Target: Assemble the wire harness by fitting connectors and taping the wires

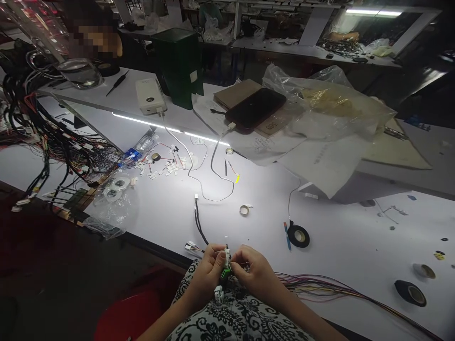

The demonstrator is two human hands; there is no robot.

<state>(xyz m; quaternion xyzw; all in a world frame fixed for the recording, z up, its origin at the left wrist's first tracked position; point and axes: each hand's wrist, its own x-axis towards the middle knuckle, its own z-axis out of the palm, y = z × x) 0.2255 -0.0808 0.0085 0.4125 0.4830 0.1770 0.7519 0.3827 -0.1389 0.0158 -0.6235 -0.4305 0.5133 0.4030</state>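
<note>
Close to my lap, my left hand [209, 271] pinches a white plastic connector [227, 257] between thumb and fingers. My right hand [251, 269] has its thumb and forefinger closed on a thin wire [231, 266] against the connector's side; its far end is hidden. Just below the fingertips shows a green connector [225, 273], and a second white connector [219, 294] hangs over my patterned clothing. A bundle of coloured wires [330, 284] runs from under my right forearm to the right. Black-sleeved cable [199, 222] with white plugs lies beyond my left hand.
Black tape rolls [299, 236] and a blue pen-like tool [287, 237] lie at right. A dense wire harness heap [39, 128] fills the left. On the raised shelf are a power bank [150, 96], a phone [256, 109] and plastic bags [334, 102]. Small white connectors [170, 166] lie scattered.
</note>
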